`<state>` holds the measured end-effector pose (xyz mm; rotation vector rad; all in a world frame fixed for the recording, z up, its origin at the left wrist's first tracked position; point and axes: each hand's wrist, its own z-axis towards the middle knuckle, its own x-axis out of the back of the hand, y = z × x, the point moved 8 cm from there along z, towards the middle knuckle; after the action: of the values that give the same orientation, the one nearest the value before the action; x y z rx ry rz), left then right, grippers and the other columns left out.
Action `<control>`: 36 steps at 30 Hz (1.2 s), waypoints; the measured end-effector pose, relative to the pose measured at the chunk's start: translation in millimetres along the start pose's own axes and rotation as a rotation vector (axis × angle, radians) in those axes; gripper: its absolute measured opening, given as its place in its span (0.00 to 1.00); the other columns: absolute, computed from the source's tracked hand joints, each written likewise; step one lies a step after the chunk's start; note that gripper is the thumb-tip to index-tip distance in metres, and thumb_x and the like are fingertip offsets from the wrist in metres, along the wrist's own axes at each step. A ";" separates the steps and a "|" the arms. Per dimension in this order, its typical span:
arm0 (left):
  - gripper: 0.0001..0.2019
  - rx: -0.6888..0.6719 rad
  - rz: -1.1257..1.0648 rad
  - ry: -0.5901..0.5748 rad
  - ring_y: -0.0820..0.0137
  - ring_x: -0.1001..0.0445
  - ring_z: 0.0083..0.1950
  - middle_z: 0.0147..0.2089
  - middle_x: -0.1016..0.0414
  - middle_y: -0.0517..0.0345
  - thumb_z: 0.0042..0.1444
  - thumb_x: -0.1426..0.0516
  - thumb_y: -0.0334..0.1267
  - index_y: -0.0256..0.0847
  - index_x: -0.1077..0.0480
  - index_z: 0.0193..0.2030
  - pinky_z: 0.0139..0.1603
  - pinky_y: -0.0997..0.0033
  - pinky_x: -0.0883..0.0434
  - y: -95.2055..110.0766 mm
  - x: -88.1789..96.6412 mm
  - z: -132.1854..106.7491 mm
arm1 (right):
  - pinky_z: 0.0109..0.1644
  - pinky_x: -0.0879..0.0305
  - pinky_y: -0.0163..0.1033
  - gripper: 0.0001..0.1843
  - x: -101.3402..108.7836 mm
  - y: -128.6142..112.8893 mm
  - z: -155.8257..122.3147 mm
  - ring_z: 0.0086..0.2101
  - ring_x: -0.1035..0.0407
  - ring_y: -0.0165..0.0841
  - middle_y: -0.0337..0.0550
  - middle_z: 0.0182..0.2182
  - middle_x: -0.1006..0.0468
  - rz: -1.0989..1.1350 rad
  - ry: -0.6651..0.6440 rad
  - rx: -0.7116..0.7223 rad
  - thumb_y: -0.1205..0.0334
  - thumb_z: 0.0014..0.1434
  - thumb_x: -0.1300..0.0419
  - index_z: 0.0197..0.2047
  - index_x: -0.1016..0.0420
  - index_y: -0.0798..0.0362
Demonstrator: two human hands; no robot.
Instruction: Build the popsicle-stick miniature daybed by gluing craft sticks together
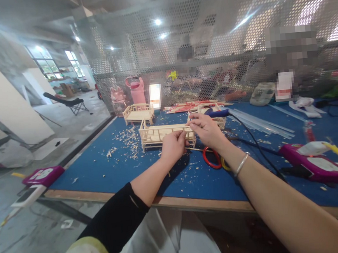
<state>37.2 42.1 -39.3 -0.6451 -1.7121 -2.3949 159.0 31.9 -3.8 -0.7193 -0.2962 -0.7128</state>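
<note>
A small bed-like frame built of thin wooden sticks (pixel 153 135) stands upright on the blue table, close in front of me. My left hand (pixel 173 146) is at its near right side, thumb and fingers pinched together; what lies between them is too small to make out. At the frame's right end, my right hand (pixel 204 128) has its fingertips pinched at the top rail, and I cannot make out what they hold. Just beyond that hand lies a glue gun (pixel 219 113) with a dark blue body. Scissors with red and yellow handles (pixel 211 158) lie below my right wrist.
Another stick frame (pixel 139 115) stands at the back left, and a third is partly hidden behind my right hand. Red-tipped sticks (pixel 191 106), clear glue sticks (pixel 259 123) and a purple power strip (pixel 315 161) lie around. Wood scraps litter the blue tabletop (pixel 87 172). A perforated screen borders the back.
</note>
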 end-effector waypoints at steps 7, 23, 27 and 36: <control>0.16 -0.075 0.123 0.012 0.76 0.35 0.17 0.19 0.30 0.62 0.59 0.52 0.40 0.38 0.32 0.23 0.25 0.76 0.36 5.8 1.5 0.0 | 0.54 0.42 0.52 0.10 -2.7 0.3 -1.2 0.47 0.34 0.40 0.46 0.44 0.25 0.013 0.007 -0.009 0.60 0.53 0.46 0.29 0.22 0.49; 0.16 -0.061 0.171 0.002 0.73 0.32 0.18 0.23 0.26 0.58 0.58 0.50 0.39 0.34 0.28 0.47 0.28 0.73 0.34 7.8 6.5 -4.8 | 0.56 0.44 0.54 0.05 -9.8 -2.0 1.7 0.50 0.35 0.43 0.50 0.47 0.26 -0.036 -0.036 0.005 0.61 0.50 0.41 0.29 0.25 0.51; 0.14 -0.063 0.125 -0.003 0.76 0.32 0.17 0.23 0.27 0.60 0.58 0.51 0.38 0.36 0.25 0.39 0.26 0.75 0.34 9.3 5.9 -6.0 | 0.56 0.45 0.55 0.05 -11.8 -4.4 1.9 0.50 0.36 0.44 0.51 0.48 0.26 -0.060 -0.064 0.001 0.61 0.50 0.42 0.29 0.25 0.52; 0.12 0.008 -0.032 0.005 0.79 0.36 0.15 0.21 0.30 0.64 0.57 0.49 0.39 0.36 0.27 0.35 0.19 0.80 0.38 -3.9 0.5 2.7 | 0.51 0.39 0.48 0.18 16.1 8.2 4.9 0.45 0.33 0.38 0.45 0.45 0.26 0.158 0.079 -0.101 0.67 0.44 0.46 0.40 0.27 0.51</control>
<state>36.1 46.1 -41.8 -0.6141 -1.7423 -2.4080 176.4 31.7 3.4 -0.7990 -0.1302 -0.6069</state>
